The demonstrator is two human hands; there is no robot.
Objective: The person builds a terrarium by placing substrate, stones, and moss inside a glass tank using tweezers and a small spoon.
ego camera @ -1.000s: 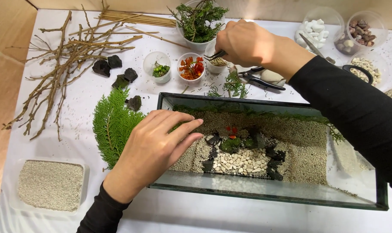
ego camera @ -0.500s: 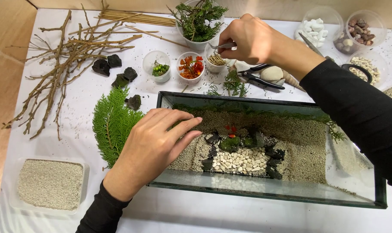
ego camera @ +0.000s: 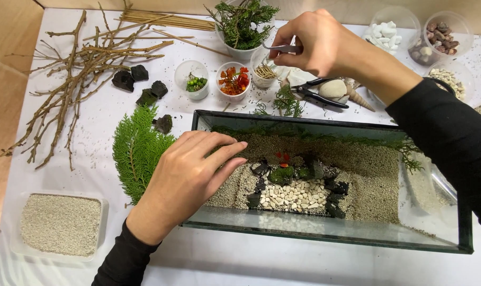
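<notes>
metal tweezers (ego camera: 281, 48) pinched in right hand (ego camera: 309, 42), now moved from red-flower cup (ego camera: 233, 80) to straw-stick cup (ego camera: 264, 73) on bench; left hand (ego camera: 190, 175) flat, released, resting on glass tank (ego camera: 325, 233) rim, unmoved.

The right hand (ego camera: 317, 45) now sits higher and a little farther left than a second ago, lifted from just beside the small cup of pale sticks (ego camera: 264, 74) to above it. Its grip holds the metal tweezers (ego camera: 280, 48) nearly level, tips pointing left over the cup, where earlier they angled down toward the cups on the counter (ego camera: 145, 63).
</notes>
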